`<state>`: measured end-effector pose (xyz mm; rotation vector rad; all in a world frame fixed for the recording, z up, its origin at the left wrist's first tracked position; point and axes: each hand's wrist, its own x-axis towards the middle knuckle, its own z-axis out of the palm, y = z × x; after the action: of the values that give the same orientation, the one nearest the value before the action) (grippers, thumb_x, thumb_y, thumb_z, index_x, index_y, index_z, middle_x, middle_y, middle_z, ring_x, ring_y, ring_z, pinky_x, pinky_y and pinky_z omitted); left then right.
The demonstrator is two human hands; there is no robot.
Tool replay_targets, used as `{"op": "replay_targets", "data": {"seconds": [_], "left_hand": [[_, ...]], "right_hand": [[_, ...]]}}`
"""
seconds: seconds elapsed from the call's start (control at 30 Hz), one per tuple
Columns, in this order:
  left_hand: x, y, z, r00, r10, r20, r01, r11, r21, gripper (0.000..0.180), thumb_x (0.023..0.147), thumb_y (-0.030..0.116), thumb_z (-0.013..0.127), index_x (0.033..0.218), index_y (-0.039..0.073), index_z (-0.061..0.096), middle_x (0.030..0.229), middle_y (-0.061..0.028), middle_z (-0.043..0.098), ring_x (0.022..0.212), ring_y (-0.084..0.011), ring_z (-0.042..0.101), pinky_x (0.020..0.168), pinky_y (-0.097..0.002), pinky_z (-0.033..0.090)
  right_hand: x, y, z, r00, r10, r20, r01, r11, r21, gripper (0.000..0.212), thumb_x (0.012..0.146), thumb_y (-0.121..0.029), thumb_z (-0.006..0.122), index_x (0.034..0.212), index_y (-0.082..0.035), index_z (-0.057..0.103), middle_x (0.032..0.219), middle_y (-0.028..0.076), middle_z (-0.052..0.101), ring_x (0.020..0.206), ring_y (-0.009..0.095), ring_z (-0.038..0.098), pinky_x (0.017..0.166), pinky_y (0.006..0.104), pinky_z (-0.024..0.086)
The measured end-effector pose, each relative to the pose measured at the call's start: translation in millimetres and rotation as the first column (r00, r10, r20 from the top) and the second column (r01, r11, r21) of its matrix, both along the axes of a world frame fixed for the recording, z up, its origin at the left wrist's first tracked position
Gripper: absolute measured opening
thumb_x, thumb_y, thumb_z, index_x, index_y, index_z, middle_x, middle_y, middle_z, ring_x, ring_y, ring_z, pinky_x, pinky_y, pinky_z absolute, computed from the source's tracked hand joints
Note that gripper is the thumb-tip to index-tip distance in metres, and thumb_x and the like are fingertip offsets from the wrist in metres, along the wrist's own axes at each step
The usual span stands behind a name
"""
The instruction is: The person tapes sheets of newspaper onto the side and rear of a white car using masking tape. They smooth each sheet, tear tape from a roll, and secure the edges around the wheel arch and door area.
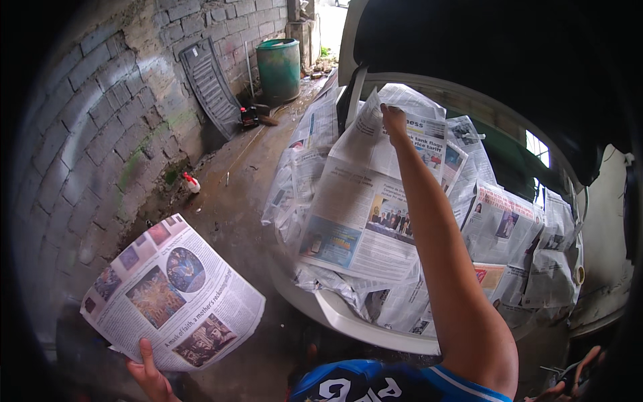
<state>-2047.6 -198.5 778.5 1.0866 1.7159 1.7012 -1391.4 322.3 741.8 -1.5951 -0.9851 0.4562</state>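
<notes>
My left hand [151, 375], at the lower left, grips a printed newspaper page [151, 295] by its lower edge, thumb on top. The page hangs in the air, tilted, away from the car. My right arm reaches forward across the car body. At its end my right hand [394, 120] is closed at the upper edge of a large newspaper sheet [341, 201], which slopes down over the car's near side. More newspaper [502, 221] covers the body to the right, and crumpled clear plastic [295, 181] shows along the left side.
A dark raised car lid [482, 53] hangs over the far side. Against the block wall [87, 127] lean a grey ribbed panel [211, 84] and a green drum [278, 70]. A red-and-white bottle [191, 182] stands on the wet floor. A tape roll [580, 275] sits at the right edge.
</notes>
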Motion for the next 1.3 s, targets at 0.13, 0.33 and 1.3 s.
{"op": "replay_targets", "data": {"seconds": [0.13,0.33,1.3], "left_hand": [[19.4,0.3,14.9,0.947,-0.153,-0.284,0.108,0.980,-0.168,0.037,0.104,0.014,0.066,0.131,-0.010,0.060,0.123,-0.0154,0.068,0.108,-0.0185,0.063,0.098,-0.0318,0.048],[64.3,34.4,25.9,0.914,-0.152,-0.377,0.154,0.988,-0.025,0.038,0.101,0.011,0.066,0.130,-0.013,0.059,0.119,-0.0150,0.069,0.106,-0.0181,0.062,0.095,-0.0315,0.048],[34.8,-35.6,16.1,0.981,0.152,-0.117,-0.132,0.978,0.163,0.034,0.101,0.017,0.072,0.113,-0.013,0.061,0.113,-0.0186,0.070,0.100,-0.0193,0.065,0.093,-0.0327,0.050]], "right_hand": [[-10.8,-56.4,2.8,0.843,-0.160,0.514,-0.009,0.951,0.310,0.041,0.094,-0.027,0.071,0.126,-0.001,0.070,0.114,0.024,0.073,0.098,0.042,0.071,0.087,0.0500,0.055],[-78.6,-270.1,-55.6,0.441,-0.030,0.897,-0.278,0.946,0.168,0.045,0.091,-0.020,0.072,0.136,-0.012,0.065,0.134,0.013,0.067,0.131,0.035,0.057,0.114,0.0550,0.037],[141.6,-159.0,156.9,0.651,-0.275,0.707,0.185,0.961,0.203,0.032,0.093,-0.027,0.061,0.114,-0.007,0.075,0.108,0.026,0.074,0.106,0.043,0.072,0.089,0.0484,0.056]]}}
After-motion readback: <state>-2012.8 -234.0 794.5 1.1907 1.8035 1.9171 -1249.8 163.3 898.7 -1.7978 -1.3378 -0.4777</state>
